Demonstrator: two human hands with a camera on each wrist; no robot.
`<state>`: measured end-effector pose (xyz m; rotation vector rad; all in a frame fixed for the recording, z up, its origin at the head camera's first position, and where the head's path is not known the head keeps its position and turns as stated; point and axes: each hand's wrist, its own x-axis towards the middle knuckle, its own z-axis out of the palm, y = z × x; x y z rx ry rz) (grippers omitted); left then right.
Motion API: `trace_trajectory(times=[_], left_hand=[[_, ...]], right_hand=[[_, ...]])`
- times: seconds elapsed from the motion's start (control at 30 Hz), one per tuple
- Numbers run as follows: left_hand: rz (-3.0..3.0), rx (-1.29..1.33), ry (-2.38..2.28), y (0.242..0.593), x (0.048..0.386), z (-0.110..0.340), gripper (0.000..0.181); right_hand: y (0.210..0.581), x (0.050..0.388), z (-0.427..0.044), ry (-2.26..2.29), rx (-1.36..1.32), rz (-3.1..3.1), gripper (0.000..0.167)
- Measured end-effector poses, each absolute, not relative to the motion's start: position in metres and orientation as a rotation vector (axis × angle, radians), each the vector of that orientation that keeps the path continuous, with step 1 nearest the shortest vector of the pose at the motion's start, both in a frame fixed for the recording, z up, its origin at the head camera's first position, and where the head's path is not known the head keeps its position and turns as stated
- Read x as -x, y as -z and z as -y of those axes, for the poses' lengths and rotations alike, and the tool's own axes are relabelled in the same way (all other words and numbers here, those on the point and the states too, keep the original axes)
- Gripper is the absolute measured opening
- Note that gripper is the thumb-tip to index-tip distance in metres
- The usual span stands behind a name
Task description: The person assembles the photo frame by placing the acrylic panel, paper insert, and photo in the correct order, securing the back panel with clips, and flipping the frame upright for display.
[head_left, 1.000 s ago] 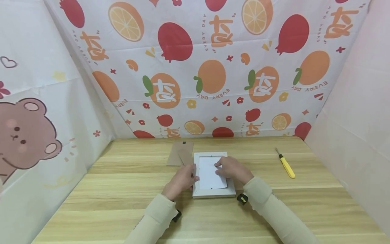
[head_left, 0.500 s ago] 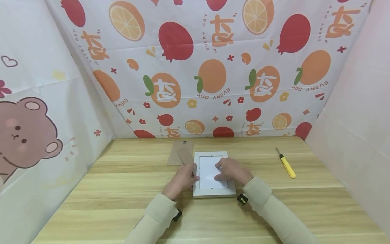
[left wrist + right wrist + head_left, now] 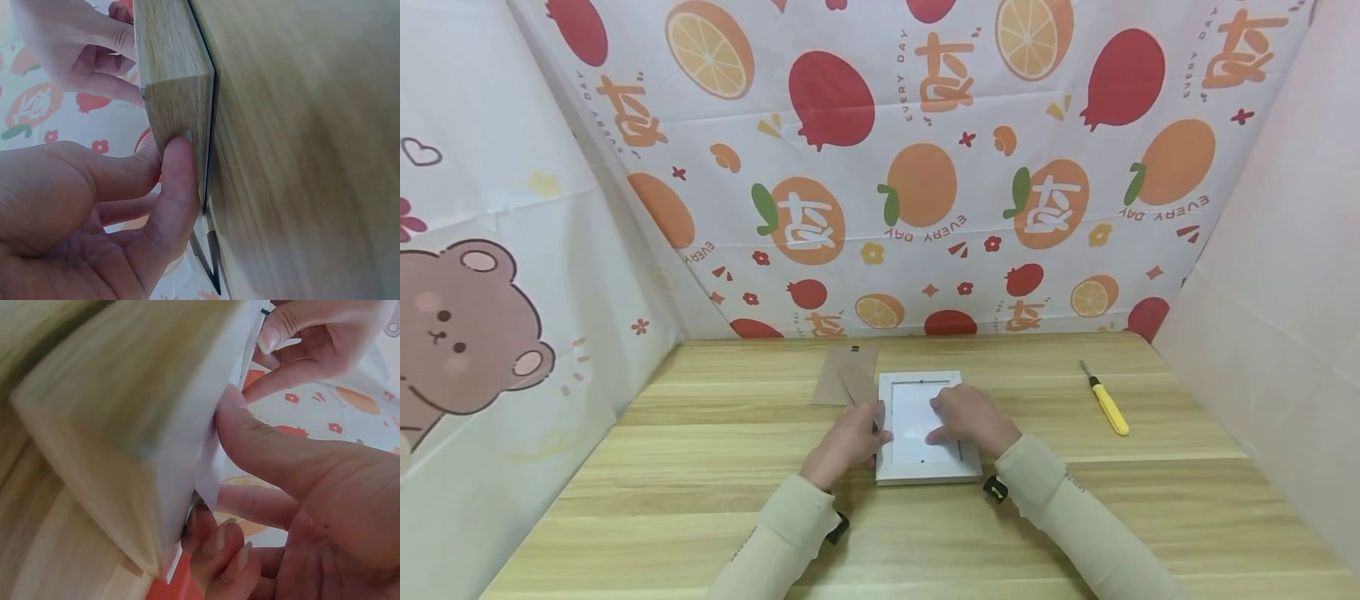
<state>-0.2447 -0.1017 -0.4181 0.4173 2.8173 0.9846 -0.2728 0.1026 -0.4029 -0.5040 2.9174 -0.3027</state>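
A pale picture frame (image 3: 928,479) lies flat on the table with a white sheet (image 3: 912,425) inside its opening. My left hand (image 3: 846,442) grips the frame's left side, thumb on top; in the left wrist view its fingertips touch the wooden edge (image 3: 175,103). Over the right part of the sheet is my right hand (image 3: 976,419), thumb and index tips set apart on it. The right wrist view has the right thumb against the sheet (image 3: 211,469), a loose corner showing between thumb and curled fingers. This hand hides part of the frame's right side.
Behind the left hand lies a brown backing board (image 3: 832,387) with a stand flap (image 3: 859,385). A yellow-handled screwdriver (image 3: 1108,408) is on the table (image 3: 700,500) at the right. Printed cloth (image 3: 850,183) hangs behind the table.
The sheet's lower right part, curved and raised a second ago, now looks flatter within the frame. My right thumb has shifted slightly left; the left hand keeps its grip.
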Motion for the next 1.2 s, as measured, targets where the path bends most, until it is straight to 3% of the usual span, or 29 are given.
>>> trace_trajectory(times=[0.43,0.67,1.03,1.2], left_hand=[[-2.82,-0.427,-0.981,0.4178,0.2446,0.1001,0.023],[-2.815,-0.419,-0.989,0.4175,0.2447,0.1005,0.049],[-2.827,-0.427,-0.976,0.4171,0.2442,0.0999,0.036],[-2.823,-0.414,-0.978,0.4167,0.2436,0.1004,0.046]], right_hand=[[0.4058,0.2789,-0.1099,0.332,0.525,-2.886,0.064],[0.4054,0.2815,-0.1126,0.299,0.536,-2.862,0.066],[0.4021,0.2802,-0.1125,0.289,0.533,-2.85,0.068],[0.4019,0.28,-0.1121,0.264,0.545,-2.852,0.068]])
